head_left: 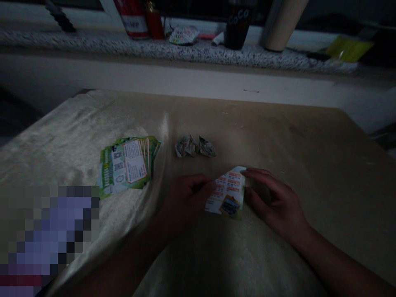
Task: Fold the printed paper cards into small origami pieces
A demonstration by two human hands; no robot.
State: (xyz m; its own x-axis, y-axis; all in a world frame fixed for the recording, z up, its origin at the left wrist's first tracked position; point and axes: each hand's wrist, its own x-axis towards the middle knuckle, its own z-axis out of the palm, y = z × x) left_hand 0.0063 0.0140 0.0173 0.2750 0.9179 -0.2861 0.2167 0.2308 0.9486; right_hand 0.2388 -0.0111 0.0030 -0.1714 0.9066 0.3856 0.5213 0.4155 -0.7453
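A printed paper leaflet [228, 192], partly folded, lies on the beige cloth-covered table [293, 136] between my hands. My left hand [185, 200] has its fingers curled and pinches the leaflet's left edge. My right hand [274, 202] presses fingertips on the leaflet's upper right corner, fingers bent over it. Just beyond the leaflet sit small folded paper figures [194, 146]. A fanned stack of green leaflets [128, 165] lies to the left.
A speckled stone ledge [93, 43] runs along the back, bearing a red can [133, 18], a dark cup [237, 24], a beige cylinder [283, 22], a crumpled wrapper [184, 35] and a yellow packet [349, 48]. A blurred patch covers the lower left corner.
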